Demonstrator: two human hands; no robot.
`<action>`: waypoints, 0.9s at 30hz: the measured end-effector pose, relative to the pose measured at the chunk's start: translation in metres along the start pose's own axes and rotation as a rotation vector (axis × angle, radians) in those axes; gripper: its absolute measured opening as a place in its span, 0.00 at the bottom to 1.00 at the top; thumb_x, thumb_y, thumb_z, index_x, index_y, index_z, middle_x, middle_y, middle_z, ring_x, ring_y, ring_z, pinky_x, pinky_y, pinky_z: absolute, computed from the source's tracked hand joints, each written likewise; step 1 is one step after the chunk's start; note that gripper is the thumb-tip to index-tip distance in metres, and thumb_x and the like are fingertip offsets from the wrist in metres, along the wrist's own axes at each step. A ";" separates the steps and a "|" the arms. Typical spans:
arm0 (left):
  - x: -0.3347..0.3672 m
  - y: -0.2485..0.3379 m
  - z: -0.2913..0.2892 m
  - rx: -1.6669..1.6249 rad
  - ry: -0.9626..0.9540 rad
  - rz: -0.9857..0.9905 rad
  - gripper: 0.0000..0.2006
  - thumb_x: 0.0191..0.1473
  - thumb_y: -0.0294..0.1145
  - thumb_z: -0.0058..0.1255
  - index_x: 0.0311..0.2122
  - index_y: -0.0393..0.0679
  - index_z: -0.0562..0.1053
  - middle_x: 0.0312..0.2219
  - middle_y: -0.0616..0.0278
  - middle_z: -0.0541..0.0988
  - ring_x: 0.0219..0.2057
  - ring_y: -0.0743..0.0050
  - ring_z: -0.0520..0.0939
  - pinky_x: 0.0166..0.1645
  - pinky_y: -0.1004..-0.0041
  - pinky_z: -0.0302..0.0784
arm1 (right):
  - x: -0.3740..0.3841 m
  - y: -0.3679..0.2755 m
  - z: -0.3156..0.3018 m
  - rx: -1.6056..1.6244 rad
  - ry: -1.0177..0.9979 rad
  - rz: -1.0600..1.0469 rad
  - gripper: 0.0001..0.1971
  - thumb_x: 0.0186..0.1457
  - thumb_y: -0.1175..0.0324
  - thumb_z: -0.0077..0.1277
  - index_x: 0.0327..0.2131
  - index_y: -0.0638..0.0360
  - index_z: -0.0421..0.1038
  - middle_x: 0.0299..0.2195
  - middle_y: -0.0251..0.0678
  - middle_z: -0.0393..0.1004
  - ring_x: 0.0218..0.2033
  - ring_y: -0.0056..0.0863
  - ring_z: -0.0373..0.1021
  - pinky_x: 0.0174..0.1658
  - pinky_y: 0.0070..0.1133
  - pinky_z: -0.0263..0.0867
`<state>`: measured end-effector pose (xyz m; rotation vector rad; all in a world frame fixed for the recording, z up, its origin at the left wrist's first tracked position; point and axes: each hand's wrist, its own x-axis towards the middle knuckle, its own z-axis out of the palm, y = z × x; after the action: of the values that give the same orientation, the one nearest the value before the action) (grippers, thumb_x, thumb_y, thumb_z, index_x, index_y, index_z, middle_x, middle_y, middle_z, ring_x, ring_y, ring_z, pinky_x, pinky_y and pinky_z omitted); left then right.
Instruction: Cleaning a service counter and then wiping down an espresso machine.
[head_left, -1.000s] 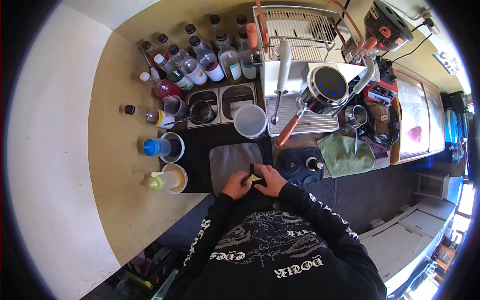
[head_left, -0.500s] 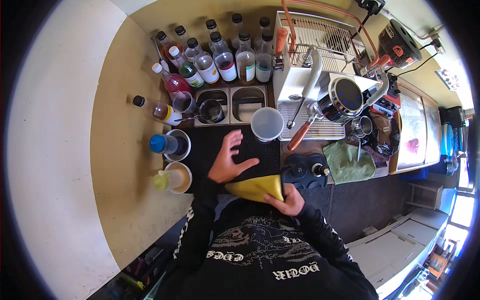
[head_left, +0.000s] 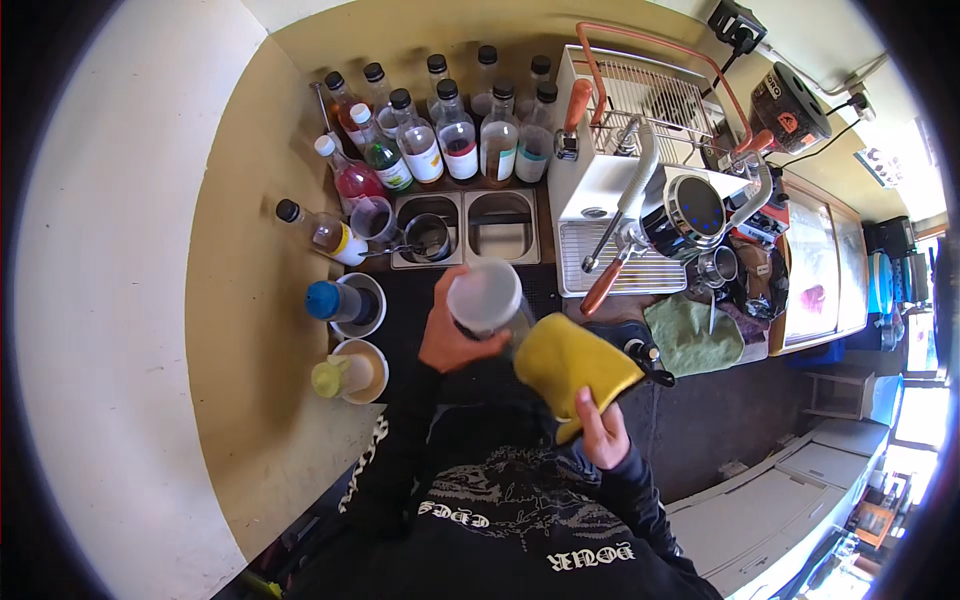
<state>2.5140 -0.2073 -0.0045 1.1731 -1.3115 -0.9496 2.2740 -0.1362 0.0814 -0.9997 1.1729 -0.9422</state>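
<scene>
My left hand (head_left: 448, 328) is wrapped round a translucent plastic tub (head_left: 484, 296), raised above the black bar mat (head_left: 400, 300). In my right hand (head_left: 602, 434) is a folded yellow cloth (head_left: 578, 362) with a dark edge, pinched at its lower part. The cloth hangs just right of the tub and hides part of the black tamping mat. Behind the tub are two steel inset pans (head_left: 502, 232). A metal cup (head_left: 427, 238) stands in the left pan.
Syrup bottles (head_left: 458, 140) line the back wall. An espresso machine (head_left: 590, 190) with a wooden-handled portafilter (head_left: 602, 286) stands at the right. A green cloth (head_left: 694, 334) lies beside it. Squeeze bottles in white tubs (head_left: 372, 372) sit at the left, next to the wall.
My left hand has taken hold of the tub and lifted it off the mat, toward me and leftward. The yellow cloth has moved right and opened out in my right hand.
</scene>
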 end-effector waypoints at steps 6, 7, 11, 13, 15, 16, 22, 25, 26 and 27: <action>-0.040 0.036 -0.017 -0.339 -0.148 -0.177 0.50 0.30 0.24 0.69 0.60 0.45 0.52 0.50 0.56 0.67 0.53 0.68 0.69 0.58 0.68 0.64 | 0.059 0.066 0.056 -0.504 -0.104 -0.520 0.12 0.65 0.66 0.41 0.41 0.67 0.67 0.34 0.39 0.71 0.34 0.32 0.67 0.38 0.27 0.61; -0.046 0.030 -0.026 -0.259 -0.181 -0.162 0.51 0.29 0.20 0.68 0.60 0.46 0.51 0.51 0.57 0.67 0.52 0.69 0.70 0.56 0.68 0.67 | 0.066 0.070 0.067 -0.209 -0.062 -0.326 0.14 0.66 0.63 0.38 0.41 0.65 0.67 0.34 0.34 0.70 0.34 0.27 0.65 0.38 0.25 0.61; -0.057 0.030 -0.042 -0.226 -0.196 -0.141 0.53 0.28 0.15 0.67 0.61 0.47 0.50 0.51 0.58 0.66 0.51 0.70 0.70 0.52 0.68 0.71 | 0.070 0.112 0.052 0.138 -0.243 0.241 0.20 0.68 0.53 0.32 0.43 0.60 0.67 0.33 0.24 0.67 0.33 0.13 0.61 0.38 0.15 0.59; -0.059 0.024 -0.048 -0.207 -0.138 -0.105 0.54 0.27 0.16 0.70 0.61 0.47 0.50 0.51 0.58 0.66 0.51 0.67 0.70 0.53 0.66 0.71 | 0.066 0.104 0.054 0.101 -0.255 0.306 0.18 0.68 0.55 0.34 0.42 0.58 0.67 0.32 0.24 0.66 0.33 0.14 0.62 0.38 0.15 0.60; -0.069 0.025 -0.042 -0.349 -0.027 -0.169 0.53 0.29 0.21 0.72 0.60 0.44 0.50 0.52 0.55 0.65 0.53 0.66 0.70 0.56 0.65 0.68 | 0.064 0.124 0.050 0.085 -0.242 0.196 0.16 0.67 0.56 0.37 0.43 0.58 0.68 0.32 0.23 0.66 0.32 0.14 0.63 0.37 0.16 0.61; -0.077 0.029 -0.037 -0.448 0.053 -0.240 0.52 0.31 0.25 0.72 0.60 0.42 0.50 0.52 0.54 0.65 0.54 0.66 0.69 0.57 0.65 0.66 | 0.056 0.140 0.038 0.046 -0.219 0.134 0.16 0.66 0.57 0.38 0.46 0.59 0.68 0.34 0.27 0.70 0.34 0.16 0.66 0.40 0.17 0.63; -0.069 -0.008 -0.021 0.232 0.217 0.042 0.56 0.31 0.29 0.72 0.61 0.45 0.43 0.54 0.46 0.60 0.54 0.56 0.67 0.57 0.59 0.66 | 0.051 0.111 0.030 0.576 -0.076 0.483 0.25 0.64 0.53 0.41 0.54 0.63 0.62 0.43 0.42 0.74 0.43 0.34 0.73 0.50 0.31 0.68; -0.067 -0.001 -0.017 0.126 0.214 0.049 0.56 0.31 0.28 0.71 0.61 0.45 0.41 0.54 0.44 0.60 0.54 0.55 0.67 0.57 0.59 0.66 | 0.043 0.095 0.035 0.659 0.092 0.368 0.24 0.64 0.52 0.40 0.53 0.62 0.62 0.41 0.42 0.74 0.42 0.36 0.74 0.48 0.34 0.69; -0.056 0.006 -0.013 0.167 0.178 0.126 0.56 0.31 0.26 0.71 0.60 0.46 0.41 0.53 0.44 0.60 0.54 0.54 0.67 0.57 0.59 0.66 | 0.044 0.089 0.035 0.650 0.107 0.369 0.24 0.64 0.52 0.40 0.53 0.62 0.62 0.41 0.42 0.74 0.42 0.36 0.74 0.48 0.34 0.69; -0.052 0.010 -0.010 0.099 0.150 0.131 0.56 0.31 0.26 0.70 0.60 0.46 0.41 0.53 0.43 0.60 0.54 0.55 0.67 0.57 0.59 0.66 | 0.046 0.087 0.039 0.658 0.128 0.363 0.24 0.64 0.51 0.39 0.51 0.63 0.64 0.41 0.41 0.74 0.42 0.34 0.73 0.47 0.32 0.69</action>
<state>2.5190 -0.1534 -0.0041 1.1951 -1.3087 -0.6949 2.3248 -0.1507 -0.0109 -0.1933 0.9977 -1.0069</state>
